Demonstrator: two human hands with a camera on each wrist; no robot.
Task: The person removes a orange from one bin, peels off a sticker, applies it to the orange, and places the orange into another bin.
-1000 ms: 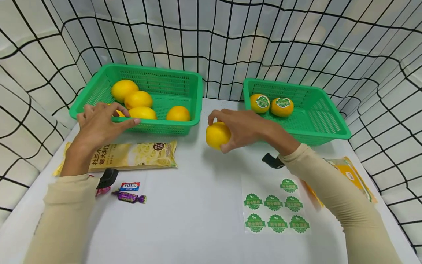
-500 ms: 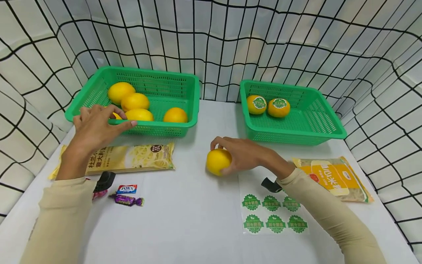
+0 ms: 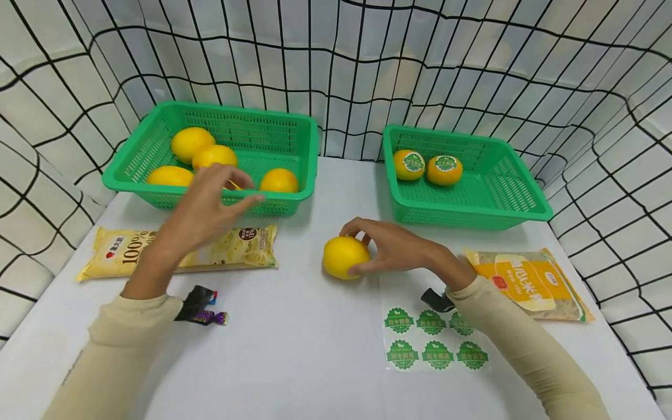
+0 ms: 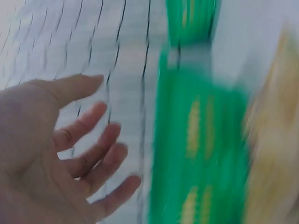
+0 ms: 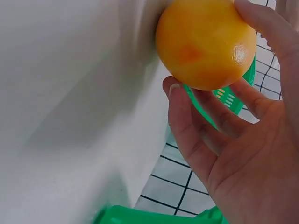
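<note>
On the white table, my right hand (image 3: 395,245) holds a round yellow orange (image 3: 345,257) between thumb and fingertips. The right wrist view shows the orange (image 5: 205,44) smooth-skinned, with no sticker on its visible side. My left hand (image 3: 212,201) hovers at the front rim of the larger green basket (image 3: 273,125), fingers loosely spread. Its palm holds nothing in the left wrist view, where the hand (image 4: 60,140) is clear of the basket wall. Several oranges (image 3: 191,144) lie in that basket, one partly hidden behind the left hand.
At the right, a smaller green basket (image 3: 504,192) holds two oranges (image 3: 444,170) with green stickers. A sticker sheet (image 3: 437,354) lies in front, beside an orange-and-clear food packet (image 3: 530,286). A yellow pasta packet (image 3: 121,251) and wrapped candies (image 3: 210,317) lie left. Black netting surrounds the table.
My right hand has brought the orange down toward me onto the table, where it has shifted slightly left. My left hand has moved right along the larger basket's front rim.
</note>
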